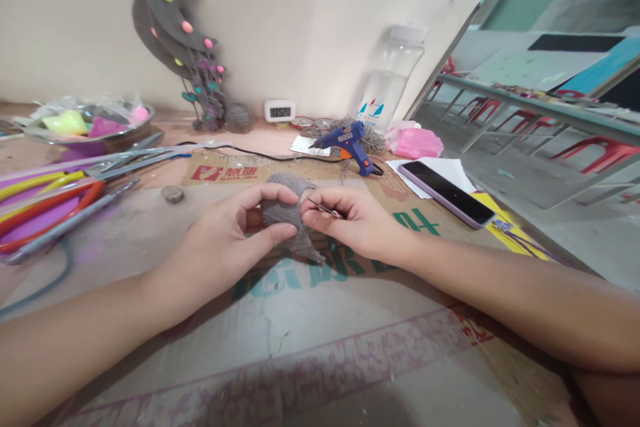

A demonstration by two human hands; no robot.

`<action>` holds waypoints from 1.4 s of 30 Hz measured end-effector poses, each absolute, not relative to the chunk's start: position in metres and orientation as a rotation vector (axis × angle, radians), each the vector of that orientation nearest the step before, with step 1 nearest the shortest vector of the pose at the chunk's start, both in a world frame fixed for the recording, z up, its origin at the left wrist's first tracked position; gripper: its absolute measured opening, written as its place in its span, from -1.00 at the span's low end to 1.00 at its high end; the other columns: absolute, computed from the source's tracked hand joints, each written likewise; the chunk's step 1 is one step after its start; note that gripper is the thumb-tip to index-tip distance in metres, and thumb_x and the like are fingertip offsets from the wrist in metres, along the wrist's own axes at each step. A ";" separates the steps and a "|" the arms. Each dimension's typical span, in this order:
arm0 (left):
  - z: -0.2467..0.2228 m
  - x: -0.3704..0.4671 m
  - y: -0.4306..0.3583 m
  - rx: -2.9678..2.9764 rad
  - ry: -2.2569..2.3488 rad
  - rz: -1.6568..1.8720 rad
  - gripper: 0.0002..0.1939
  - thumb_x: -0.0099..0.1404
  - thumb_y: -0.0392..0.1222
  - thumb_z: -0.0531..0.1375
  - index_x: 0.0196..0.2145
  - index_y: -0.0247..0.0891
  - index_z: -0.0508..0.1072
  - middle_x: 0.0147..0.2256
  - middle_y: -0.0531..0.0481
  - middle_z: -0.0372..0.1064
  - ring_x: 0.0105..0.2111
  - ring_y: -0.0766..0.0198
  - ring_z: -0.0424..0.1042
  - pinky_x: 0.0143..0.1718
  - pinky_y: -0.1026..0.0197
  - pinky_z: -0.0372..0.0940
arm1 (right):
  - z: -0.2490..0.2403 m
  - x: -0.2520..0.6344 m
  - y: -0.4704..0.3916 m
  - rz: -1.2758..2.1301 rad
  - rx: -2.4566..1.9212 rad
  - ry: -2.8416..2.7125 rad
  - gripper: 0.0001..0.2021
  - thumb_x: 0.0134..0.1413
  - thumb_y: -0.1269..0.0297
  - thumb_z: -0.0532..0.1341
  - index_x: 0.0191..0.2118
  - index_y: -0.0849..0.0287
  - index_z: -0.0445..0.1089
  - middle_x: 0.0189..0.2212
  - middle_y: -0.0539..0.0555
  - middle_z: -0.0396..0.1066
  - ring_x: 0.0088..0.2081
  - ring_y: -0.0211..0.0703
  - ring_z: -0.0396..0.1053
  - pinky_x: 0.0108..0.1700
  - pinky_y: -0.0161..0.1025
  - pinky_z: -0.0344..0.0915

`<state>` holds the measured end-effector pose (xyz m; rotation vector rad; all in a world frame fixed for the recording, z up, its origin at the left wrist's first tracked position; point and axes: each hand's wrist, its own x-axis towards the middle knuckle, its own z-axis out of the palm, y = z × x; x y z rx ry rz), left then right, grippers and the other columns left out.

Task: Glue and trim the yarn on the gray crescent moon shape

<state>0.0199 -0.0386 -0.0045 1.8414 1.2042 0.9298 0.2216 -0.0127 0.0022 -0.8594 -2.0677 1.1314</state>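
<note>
My left hand grips a grey yarn-wrapped piece between thumb and fingers, above the cardboard-covered table. The piece is curved, with a pointed end hanging down toward the board. My right hand is closed in a pinch at the piece's right edge. A thin dark pointed thing sticks out between its fingers; its kind is too small to tell. Behind the hands lies a blue glue gun, its nozzle pointing left.
Yellow-handled and red-handled scissors lie at the left, below a metal bowl of craft bits. A small clock, a water bottle and a yarn ball stand by the wall. A phone lies at the right.
</note>
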 end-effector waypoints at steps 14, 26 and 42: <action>-0.005 0.022 -0.038 1.848 1.179 1.170 -0.75 0.24 -0.28 0.18 -0.12 -0.14 0.29 -0.23 0.08 0.34 -0.39 0.37 0.37 -0.49 0.35 0.26 | -0.001 0.234 -0.010 0.143 -0.720 -2.289 -0.73 0.28 0.26 0.07 0.02 0.23 0.30 -0.18 0.13 0.44 -0.25 -0.22 0.36 -0.18 -0.25 0.29; -0.009 0.020 -0.034 1.852 1.193 1.195 -0.74 0.23 -0.28 0.16 -0.11 -0.12 0.28 -0.19 0.04 0.33 -0.25 0.27 0.39 -0.31 0.26 0.35 | -0.001 0.238 -0.005 -0.333 -0.662 -2.419 -0.76 0.32 0.28 0.01 -0.10 0.26 0.37 -0.36 0.11 0.45 -0.32 -0.18 0.36 -0.26 -0.26 0.26; -0.002 0.022 -0.037 1.873 1.234 1.140 -0.72 0.20 -0.29 0.18 -0.11 -0.16 0.32 -0.21 0.04 0.37 -0.29 0.28 0.40 -0.35 0.28 0.34 | -0.002 0.237 -0.006 -0.342 -0.722 -2.427 -0.75 0.32 0.26 0.01 -0.10 0.26 0.37 -0.36 0.11 0.46 -0.32 -0.17 0.36 -0.27 -0.26 0.24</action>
